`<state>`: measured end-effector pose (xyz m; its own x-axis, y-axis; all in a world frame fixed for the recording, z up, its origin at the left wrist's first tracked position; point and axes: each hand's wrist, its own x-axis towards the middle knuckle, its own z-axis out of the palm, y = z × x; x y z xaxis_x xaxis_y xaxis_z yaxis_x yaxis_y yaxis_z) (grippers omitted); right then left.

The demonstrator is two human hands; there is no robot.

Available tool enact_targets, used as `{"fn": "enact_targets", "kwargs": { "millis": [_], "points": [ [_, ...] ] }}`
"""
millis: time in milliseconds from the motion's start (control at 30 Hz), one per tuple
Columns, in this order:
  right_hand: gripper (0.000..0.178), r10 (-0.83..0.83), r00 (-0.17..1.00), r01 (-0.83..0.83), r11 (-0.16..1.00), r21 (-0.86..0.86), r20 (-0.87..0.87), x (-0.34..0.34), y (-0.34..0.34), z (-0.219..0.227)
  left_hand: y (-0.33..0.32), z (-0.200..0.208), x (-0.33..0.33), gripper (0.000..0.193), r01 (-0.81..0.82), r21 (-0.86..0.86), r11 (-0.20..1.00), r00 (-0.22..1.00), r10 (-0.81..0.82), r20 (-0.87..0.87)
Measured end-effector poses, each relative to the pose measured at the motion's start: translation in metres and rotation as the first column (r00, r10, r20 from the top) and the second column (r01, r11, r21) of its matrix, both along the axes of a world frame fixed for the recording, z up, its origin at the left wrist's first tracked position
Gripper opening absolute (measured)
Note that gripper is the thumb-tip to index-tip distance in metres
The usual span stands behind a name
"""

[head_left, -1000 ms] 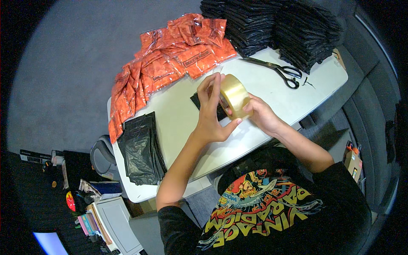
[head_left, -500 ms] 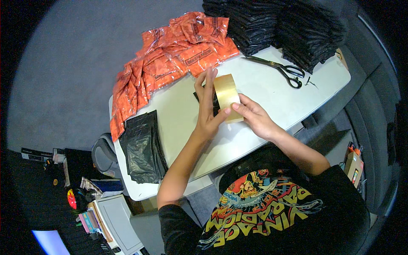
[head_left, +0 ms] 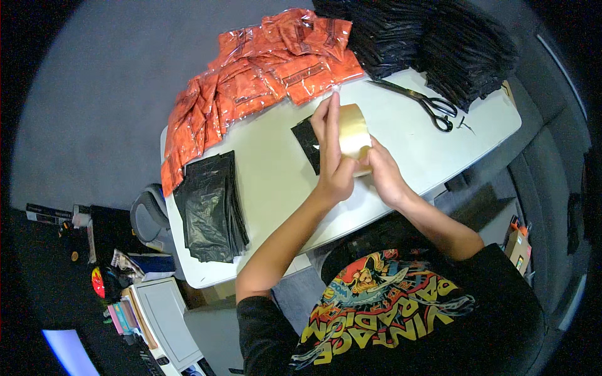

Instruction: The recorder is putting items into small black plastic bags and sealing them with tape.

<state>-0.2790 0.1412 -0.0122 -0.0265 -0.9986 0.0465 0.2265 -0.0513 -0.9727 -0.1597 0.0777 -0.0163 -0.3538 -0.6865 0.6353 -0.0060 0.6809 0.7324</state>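
Note:
A wide roll of yellowish clear packing tape [head_left: 355, 131] is upright between my hands, above the white table. My left hand [head_left: 334, 153] presses against its left side, with the fingers straight and close together and the thumb bent in toward the roll. At the lower right of the roll, my right hand [head_left: 385, 172] grips its edge, thumb and fingertips close to my left thumb. Behind my left hand lies a small black plastic packet [head_left: 305, 141], partly covered by it.
Orange garments in clear bags [head_left: 257, 78] cover the table's far left. A stack of black plastic bags [head_left: 207, 210] lies at the near left. Black scissors [head_left: 419, 99] rest before a large pile of black bags [head_left: 439, 44]. The white table [head_left: 269, 188] has a curved near edge.
The view has shifted slightly. Both thumbs have come closer together at the roll's lower edge, and my left fingers have drawn together. More of the black packet shows.

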Motion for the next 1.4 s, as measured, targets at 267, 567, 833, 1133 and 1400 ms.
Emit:
{"fn": "enact_targets", "kwargs": {
  "millis": [267,567,833,1133,1400],
  "points": [
    [0.045,-0.048,0.999,0.046,0.996,0.078,0.026,0.001,-0.011,-0.001,-0.008,-0.002,-0.010,0.094,-0.010,0.052,0.999,0.993,0.016,-0.118],
    [0.053,-0.010,0.997,-0.005,0.977,0.213,0.070,-0.007,-0.027,0.021,-0.033,0.002,-0.015,0.094,0.055,0.145,0.988,0.987,-0.031,-0.159],
    [0.043,0.422,0.864,-0.491,0.825,0.280,0.273,-0.057,-0.073,0.010,-0.068,-0.004,-0.004,0.085,0.198,0.343,0.918,0.940,-0.078,-0.333],
    [0.049,0.178,0.939,-0.163,0.984,0.076,-0.294,-0.049,-0.043,0.015,-0.054,0.001,-0.007,0.092,0.077,0.232,0.970,0.948,0.001,-0.318],
    [0.039,-0.373,0.656,0.021,0.878,-0.478,-0.656,-0.046,-0.023,0.045,-0.059,-0.013,-0.008,0.086,0.047,0.115,0.992,0.955,-0.011,-0.298]
  ]
}}
